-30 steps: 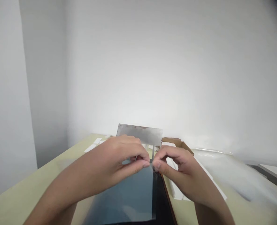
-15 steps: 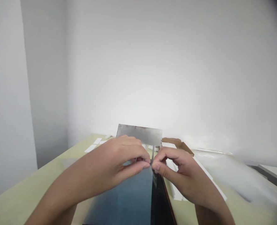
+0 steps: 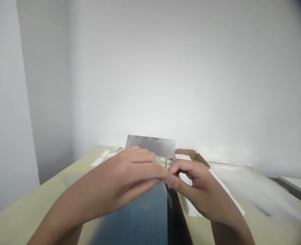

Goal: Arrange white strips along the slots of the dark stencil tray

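The left hand (image 3: 132,173) and right hand (image 3: 196,182) are touching fingertips, nearly closed (any grip is hidden), at the far corner of a blue sheet (image 3: 142,217) beside a dark board (image 3: 174,217), work seemingly unfinished.

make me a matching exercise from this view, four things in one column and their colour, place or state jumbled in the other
Things:
1. Left hand
2. Sheet
3. Metal plate
4. Cardboard box

Descriptions:
A. Grey, partly hidden behind a hand and its fingers
B. Brown, just beyond the right hand
C. Fingertips right by those of the other hand
D. Blue, lying below both hands in the picture

Right pairs: 1-C, 2-D, 3-A, 4-B
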### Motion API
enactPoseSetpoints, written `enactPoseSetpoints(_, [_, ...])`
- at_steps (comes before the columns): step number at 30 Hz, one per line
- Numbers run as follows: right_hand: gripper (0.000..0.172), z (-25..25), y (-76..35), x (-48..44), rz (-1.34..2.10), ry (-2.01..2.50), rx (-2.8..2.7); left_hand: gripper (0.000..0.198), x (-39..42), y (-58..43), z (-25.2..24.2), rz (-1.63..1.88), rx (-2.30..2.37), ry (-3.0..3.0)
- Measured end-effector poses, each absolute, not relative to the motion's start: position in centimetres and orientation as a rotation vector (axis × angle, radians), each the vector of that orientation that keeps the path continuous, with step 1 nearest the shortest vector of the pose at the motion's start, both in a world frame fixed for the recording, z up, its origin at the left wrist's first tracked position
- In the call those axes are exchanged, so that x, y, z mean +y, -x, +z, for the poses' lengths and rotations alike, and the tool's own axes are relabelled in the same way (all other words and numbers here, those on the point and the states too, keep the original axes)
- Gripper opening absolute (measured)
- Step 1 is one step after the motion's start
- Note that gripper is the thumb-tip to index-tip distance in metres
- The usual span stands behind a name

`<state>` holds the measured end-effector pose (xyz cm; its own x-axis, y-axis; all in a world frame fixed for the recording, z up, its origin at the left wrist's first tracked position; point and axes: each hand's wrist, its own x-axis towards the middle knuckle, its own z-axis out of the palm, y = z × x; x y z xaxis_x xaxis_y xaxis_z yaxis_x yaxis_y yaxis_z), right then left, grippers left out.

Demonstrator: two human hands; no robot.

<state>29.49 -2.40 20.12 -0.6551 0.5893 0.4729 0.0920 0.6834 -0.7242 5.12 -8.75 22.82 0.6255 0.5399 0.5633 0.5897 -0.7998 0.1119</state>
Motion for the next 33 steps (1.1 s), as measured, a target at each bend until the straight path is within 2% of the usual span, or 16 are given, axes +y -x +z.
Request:
enactPoseSetpoints(4, [0.02, 20.2, -29.5, -2.3, 0.919, 0.507, -2.136, 0.03, -8.8, -5.1, 23.0, -0.925, -0.932, 2.74])
enactPoseSetpoints(10, [0.027, 20.2, -29.5, -2.5, 0.973, 0.486, -2.088, 0.025, -8.9, -5.3, 23.1, -0.947, -0.952, 2.749])
enactPoseSetpoints(19, [0.034, 20.3, -29.8, -2.7, 0.844, 0.428, -2.26, 0.024, -9.2, -5.1, 23.2, -0.949, -0.967, 2.771])
enactPoseSetpoints(33, [0.032, 19.8, -30.3, -3.0, 0.843, 0.379, -2.248, 0.028, -10.1, -4.0, 23.3, -0.827, -1.062, 2.862])
